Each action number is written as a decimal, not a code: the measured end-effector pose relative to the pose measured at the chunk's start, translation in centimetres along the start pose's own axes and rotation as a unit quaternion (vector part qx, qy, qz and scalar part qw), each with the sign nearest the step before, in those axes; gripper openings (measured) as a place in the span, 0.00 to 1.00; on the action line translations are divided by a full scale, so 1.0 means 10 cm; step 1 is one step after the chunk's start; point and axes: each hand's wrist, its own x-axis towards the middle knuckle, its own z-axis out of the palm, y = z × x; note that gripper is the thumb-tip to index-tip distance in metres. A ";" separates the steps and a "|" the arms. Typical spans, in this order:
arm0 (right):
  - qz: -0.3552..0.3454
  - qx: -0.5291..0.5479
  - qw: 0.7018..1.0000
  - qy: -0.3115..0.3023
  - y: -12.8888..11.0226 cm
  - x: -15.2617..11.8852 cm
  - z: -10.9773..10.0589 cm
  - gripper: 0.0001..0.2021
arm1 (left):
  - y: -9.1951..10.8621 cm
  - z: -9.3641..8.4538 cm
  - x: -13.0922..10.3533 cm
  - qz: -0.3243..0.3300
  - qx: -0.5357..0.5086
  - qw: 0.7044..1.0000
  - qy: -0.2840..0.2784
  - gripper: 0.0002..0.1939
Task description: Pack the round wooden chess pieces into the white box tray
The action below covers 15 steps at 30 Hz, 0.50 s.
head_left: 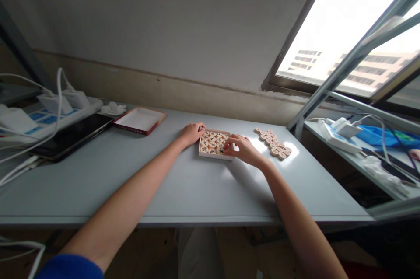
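A shallow white box (216, 156) lies on the grey desk, with round wooden pieces (212, 144) marked with black characters set in rows inside it. My left hand (193, 134) rests at the box's left rim, its fingers closed round the upper left corner. Over the right side of the box is my right hand (239, 147), fingers bent down and pinched at the pieces near the front right corner. What its fingertips hold, if anything, is hidden. Right of this hand, more round pieces (273, 142) lie in a loose group on the desk.
An open red-edged lid (141, 120) lies at the back left. Beside it are a dark tablet (75, 134), a crumpled white bag (113, 109) and a power strip (49, 117) with chargers and cables. A metal frame post (328, 78) stands at the right, by the window.
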 end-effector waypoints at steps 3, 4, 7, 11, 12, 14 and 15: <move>-0.006 0.012 1.000 0.014 0.00 0.01 0.01 0.05 | 0.00 0.00 0.00 -0.003 0.000 1.000 -0.004 0.13; -0.010 0.016 1.000 0.014 0.01 0.01 0.01 0.06 | 0.01 -0.01 0.00 -0.004 0.000 1.000 -0.005 0.13; -0.009 0.025 1.000 0.012 0.02 0.02 0.02 0.04 | 0.02 -0.03 -0.01 -0.003 -0.001 1.000 -0.006 0.13; 0.003 0.024 1.000 0.016 0.03 0.03 0.02 0.04 | 0.04 -0.04 -0.02 -0.004 0.003 1.000 -0.006 0.13; 0.003 0.022 1.000 0.020 0.03 0.03 0.02 0.05 | 0.04 -0.04 -0.02 -0.003 0.002 1.000 -0.006 0.13; -0.002 0.024 0.999 0.026 0.03 0.03 0.03 0.07 | 0.04 -0.03 -0.01 0.000 0.000 1.000 -0.005 0.13; -0.005 0.027 0.999 0.026 0.03 0.04 0.03 0.08 | 0.03 -0.02 -0.01 0.002 -0.001 1.000 -0.004 0.13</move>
